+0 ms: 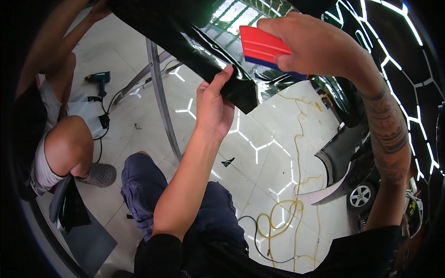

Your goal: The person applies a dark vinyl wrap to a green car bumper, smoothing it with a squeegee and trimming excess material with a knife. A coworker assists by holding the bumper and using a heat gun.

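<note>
The glossy dark-green panel lies at twelve o'clock of both hands, its near edge slanting from ten o'clock to four. The hands are apart: the right hand, over the panel, is clamped on a squeegee; the left hand, at its eight o'clock and nearer the panel's low corner, pinches that edge, thumb on top. The red squeegee sits at the left hand's one o'clock, its long axis also ten to four.

Squeegee (red) in right hand

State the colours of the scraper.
The scraper is red with a dark blue edge; it shows best in the head view.
</note>
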`<state>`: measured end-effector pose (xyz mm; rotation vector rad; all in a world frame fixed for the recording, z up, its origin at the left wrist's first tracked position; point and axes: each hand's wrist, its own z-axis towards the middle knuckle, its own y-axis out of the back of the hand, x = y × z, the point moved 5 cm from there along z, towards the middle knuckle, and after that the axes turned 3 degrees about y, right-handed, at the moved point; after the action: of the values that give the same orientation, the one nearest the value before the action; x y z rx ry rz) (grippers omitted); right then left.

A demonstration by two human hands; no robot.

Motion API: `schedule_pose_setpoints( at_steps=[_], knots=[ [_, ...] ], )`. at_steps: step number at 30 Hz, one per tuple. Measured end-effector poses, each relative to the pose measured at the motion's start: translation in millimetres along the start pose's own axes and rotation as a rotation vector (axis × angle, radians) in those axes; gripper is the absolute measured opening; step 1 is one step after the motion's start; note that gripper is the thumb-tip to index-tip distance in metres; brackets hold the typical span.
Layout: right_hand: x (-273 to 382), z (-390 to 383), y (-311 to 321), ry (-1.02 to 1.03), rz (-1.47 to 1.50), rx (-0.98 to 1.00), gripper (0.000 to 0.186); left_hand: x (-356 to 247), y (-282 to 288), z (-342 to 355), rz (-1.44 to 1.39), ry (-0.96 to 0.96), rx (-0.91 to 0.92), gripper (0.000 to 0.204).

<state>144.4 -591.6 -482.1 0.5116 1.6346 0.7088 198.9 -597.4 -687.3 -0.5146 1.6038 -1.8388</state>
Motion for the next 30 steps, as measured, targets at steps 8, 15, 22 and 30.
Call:
schedule_pose_setpoints(
  at_steps=[8,15,22,30],
  knots=[
    [9,15,0,0.04,-0.039,0.053,0.041,16,-1,-5,0.063,0.109,0.021,0.009],
    [20,29,10,0.206,0.065,0.237,0.019,38,-8,-20,0.059,0.17,-0.036,0.006],
    [23,22,6,0.325,0.02,0.111,0.022,29,-10,-25,0.033,0.083,0.023,0.006],
    [16,11,-20,0.152,-0.158,0.153,0.044,32,-5,-39,-0.118,0.112,-0.006,0.006]
  ],
)
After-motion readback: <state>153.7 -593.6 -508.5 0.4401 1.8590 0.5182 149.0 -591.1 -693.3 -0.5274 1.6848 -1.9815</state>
